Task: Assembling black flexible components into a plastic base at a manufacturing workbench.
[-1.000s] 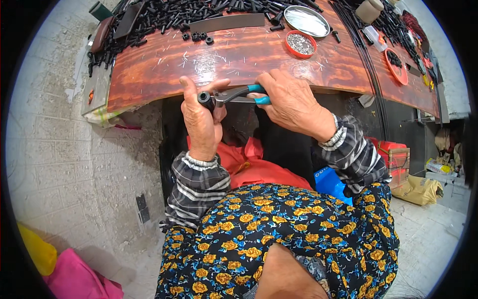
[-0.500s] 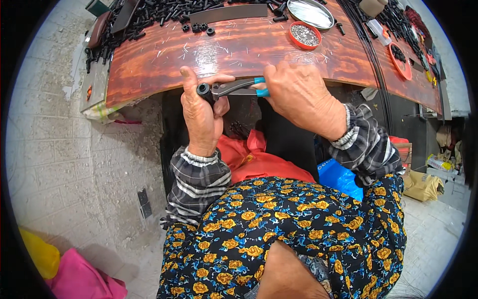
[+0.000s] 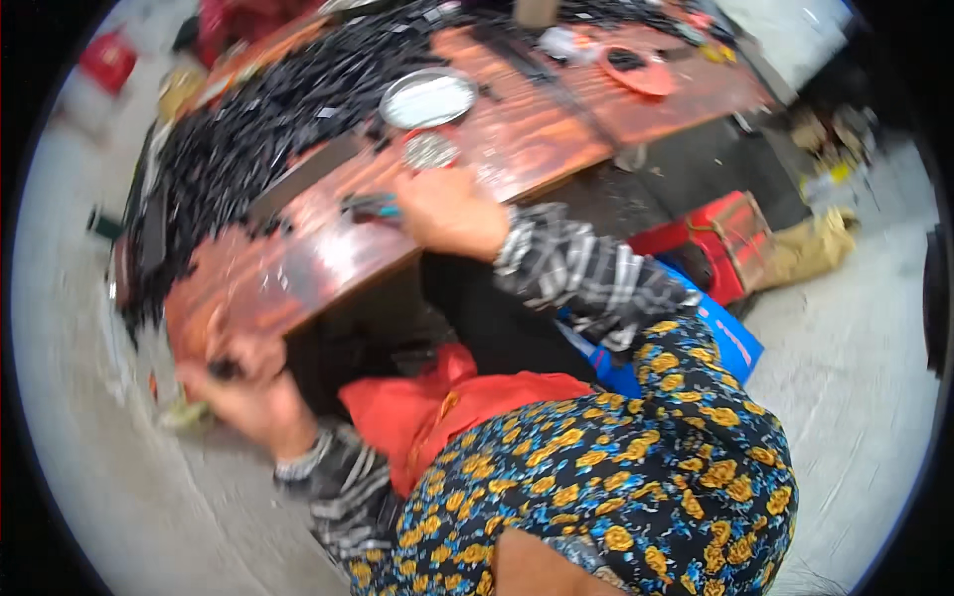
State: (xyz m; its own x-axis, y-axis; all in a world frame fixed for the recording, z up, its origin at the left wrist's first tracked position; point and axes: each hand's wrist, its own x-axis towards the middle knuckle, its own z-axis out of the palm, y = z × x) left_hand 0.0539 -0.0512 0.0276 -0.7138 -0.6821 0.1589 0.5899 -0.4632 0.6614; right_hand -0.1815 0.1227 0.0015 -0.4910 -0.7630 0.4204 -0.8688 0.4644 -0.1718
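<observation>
My right hand (image 3: 452,213) is closed around the teal handles of a pair of pliers (image 3: 368,207), whose dark jaws reach left over the wooden table (image 3: 383,238). Off the table's near left corner, my left hand (image 3: 256,387) is smeared by motion. A small black cylindrical part (image 3: 225,369) shows at its fingers, held there. The pliers and this part are well apart. Just beyond my right hand stands a red dish (image 3: 429,149) of small metal bits, and behind it a round silver tray (image 3: 428,98).
A large heap of black parts (image 3: 268,139) covers the table's far left, bordered by a flat dark strip (image 3: 306,177). An orange dish (image 3: 636,72) with black pieces sits at the far right. Below the table are a red box (image 3: 711,248) and a blue bag (image 3: 730,333).
The view has swung, tilting the table. My hands have parted: the left has moved left with the black part, and the pliers in my right hand have come off it.
</observation>
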